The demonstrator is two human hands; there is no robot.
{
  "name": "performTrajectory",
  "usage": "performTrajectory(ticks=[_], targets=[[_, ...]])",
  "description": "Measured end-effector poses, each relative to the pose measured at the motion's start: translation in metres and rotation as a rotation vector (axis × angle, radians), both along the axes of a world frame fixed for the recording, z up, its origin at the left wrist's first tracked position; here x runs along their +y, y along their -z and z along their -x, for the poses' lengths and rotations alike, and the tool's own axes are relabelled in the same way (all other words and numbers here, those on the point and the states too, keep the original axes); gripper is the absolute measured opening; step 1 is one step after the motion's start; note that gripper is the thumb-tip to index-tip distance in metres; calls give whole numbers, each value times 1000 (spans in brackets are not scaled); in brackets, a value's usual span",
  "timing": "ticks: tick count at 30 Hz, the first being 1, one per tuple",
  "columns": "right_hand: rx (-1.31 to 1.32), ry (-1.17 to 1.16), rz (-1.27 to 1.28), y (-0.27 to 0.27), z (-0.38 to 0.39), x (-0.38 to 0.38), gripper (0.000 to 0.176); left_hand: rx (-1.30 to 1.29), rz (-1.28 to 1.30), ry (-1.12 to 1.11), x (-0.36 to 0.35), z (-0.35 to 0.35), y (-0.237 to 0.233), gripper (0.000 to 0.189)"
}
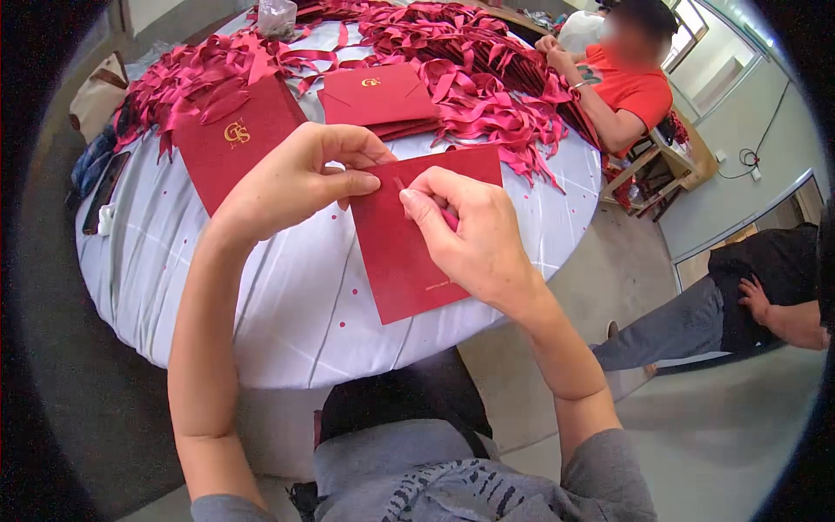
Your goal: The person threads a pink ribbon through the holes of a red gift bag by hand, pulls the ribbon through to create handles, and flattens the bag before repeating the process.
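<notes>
A flat dark-red paper bag [400, 261] lies in front of me, with small gold print near its lower right edge. My left hand [322, 170] is closed at the bag's upper left corner, the thumb and fingers pinching its edge. Close beside it, my right hand [465, 222] grips a slim pink pen-like tool [450, 219], its pale tip pointing at the bag's upper part. The fingers cover most of the tool. Just behind are a stack of red bags with a gold logo [376, 94] and another gold-logo red bag [230, 152] to the left.
Heaps of pink ribbon [204, 74] and ribboned bags [452, 43] cover the back of the round, white-clothed table [287, 322]. A dark phone [106, 193] lies at the left edge. Someone in a red shirt [639, 78] sits at the back right; another person [757, 278] is at the right.
</notes>
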State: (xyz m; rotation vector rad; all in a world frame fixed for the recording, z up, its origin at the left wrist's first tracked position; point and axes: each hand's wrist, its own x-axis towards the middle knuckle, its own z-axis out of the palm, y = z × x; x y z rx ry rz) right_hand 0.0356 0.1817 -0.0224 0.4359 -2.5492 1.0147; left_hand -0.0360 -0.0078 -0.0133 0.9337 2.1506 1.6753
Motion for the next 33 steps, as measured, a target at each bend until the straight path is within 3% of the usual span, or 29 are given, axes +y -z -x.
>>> performTrajectory(ticks=[11,16,18,20,27,33], targets=[[-52,-11,115,-12,-4,0,17,27,24,-30,4,-12,-12,25],[-98,-24,210,-16,-7,-1,16,364,103,-152,9,-27,-15,22],[-101,-15,239,-18,-8,-3,15,372,24,-168,11,-29,-12,21],[-99,-2,263,-21,-11,-4,14,702,46,-244,16,-38,-16,21],[-49,23,452,-14,-11,-15,15,923,-22,-321,25,-46,-13,23],[-321,-33,685,-18,-20,-21,21,1059,4,-359,29,-46,-10,26]])
